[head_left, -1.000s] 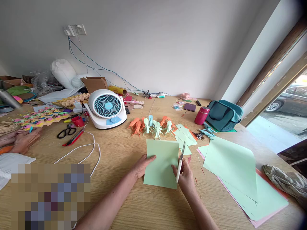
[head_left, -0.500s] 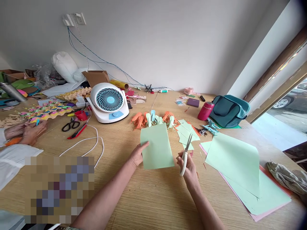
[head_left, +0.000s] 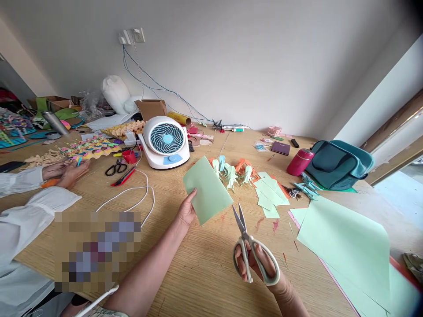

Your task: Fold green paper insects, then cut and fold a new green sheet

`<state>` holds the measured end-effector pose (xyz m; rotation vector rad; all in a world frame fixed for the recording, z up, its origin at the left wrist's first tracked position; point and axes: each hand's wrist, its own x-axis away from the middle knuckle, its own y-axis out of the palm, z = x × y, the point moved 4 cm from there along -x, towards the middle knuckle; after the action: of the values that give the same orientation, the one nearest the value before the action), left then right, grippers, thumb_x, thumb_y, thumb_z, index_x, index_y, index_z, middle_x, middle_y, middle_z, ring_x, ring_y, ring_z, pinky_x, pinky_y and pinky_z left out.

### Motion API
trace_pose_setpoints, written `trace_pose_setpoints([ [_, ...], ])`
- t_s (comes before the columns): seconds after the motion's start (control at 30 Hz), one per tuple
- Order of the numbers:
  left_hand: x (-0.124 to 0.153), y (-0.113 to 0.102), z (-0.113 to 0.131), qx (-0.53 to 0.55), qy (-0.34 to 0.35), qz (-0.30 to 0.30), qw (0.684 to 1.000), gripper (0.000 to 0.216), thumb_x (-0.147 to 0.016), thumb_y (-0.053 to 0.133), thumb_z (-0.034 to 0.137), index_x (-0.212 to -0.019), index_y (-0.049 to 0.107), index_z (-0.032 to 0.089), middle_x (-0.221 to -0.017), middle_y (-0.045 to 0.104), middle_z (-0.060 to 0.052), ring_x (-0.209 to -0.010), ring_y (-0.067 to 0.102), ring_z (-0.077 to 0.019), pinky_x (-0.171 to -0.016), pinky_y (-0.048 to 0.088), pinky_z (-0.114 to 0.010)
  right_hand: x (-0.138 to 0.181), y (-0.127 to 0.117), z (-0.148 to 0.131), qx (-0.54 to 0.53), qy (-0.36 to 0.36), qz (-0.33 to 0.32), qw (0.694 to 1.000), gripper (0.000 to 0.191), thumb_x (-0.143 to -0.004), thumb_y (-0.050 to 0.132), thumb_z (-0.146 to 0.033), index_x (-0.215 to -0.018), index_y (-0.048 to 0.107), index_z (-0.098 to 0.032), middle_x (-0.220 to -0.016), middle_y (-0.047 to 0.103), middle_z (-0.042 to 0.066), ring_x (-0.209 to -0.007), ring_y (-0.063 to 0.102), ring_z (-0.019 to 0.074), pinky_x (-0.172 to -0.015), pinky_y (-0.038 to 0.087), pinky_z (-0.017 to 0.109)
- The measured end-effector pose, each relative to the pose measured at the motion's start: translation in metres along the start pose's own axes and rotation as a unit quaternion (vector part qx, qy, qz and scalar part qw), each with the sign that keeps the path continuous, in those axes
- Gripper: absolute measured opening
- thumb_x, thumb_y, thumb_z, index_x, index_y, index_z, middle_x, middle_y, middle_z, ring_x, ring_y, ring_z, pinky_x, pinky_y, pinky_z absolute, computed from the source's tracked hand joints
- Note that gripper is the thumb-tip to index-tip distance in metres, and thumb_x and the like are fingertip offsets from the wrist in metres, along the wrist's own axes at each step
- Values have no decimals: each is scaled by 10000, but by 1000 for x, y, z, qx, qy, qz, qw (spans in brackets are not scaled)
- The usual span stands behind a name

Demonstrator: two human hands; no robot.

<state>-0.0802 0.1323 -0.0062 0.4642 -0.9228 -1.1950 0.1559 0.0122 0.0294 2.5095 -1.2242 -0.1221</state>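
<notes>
Left hand (head_left: 187,212) pinches pale green paper sheet (head_left: 208,191), tilted over tabletop (head_left: 191,275), short of wall-side edge. Right hand (head_left: 253,264) grips white-handled scissors (head_left: 244,234): blades parted, long axis toward wall-side edge, tips just beside sheet's right corner.

left fingers (head_left: 191,196): green sheet (head_left: 209,190), tilted; right fingers (head_left: 261,255): scissors (head_left: 244,235), blades parted; beyond: 1 white fan (head_left: 167,139)

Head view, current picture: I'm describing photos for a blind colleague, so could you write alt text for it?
A person's left hand holds a pale green sheet, while the right hand holds partly open white-handled scissors, above a wooden table. Folded paper figures sit beyond the sheet, with a white fan to their left.
</notes>
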Motion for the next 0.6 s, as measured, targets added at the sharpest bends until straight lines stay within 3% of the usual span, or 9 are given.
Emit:
trace_pose_setpoints([
  [0.6, 0, 1, 0, 5, -18, -3, 1000, 354, -892, 627, 248, -1223, 609, 127, -1059, 742, -90, -964, 707, -208, -973, 524, -367, -4, -5, 12, -11, -11, -16, 1000, 592, -909, 390, -675, -963, 643, -142, -657, 590, 45, -542, 568, 150, -501, 401, 250],
])
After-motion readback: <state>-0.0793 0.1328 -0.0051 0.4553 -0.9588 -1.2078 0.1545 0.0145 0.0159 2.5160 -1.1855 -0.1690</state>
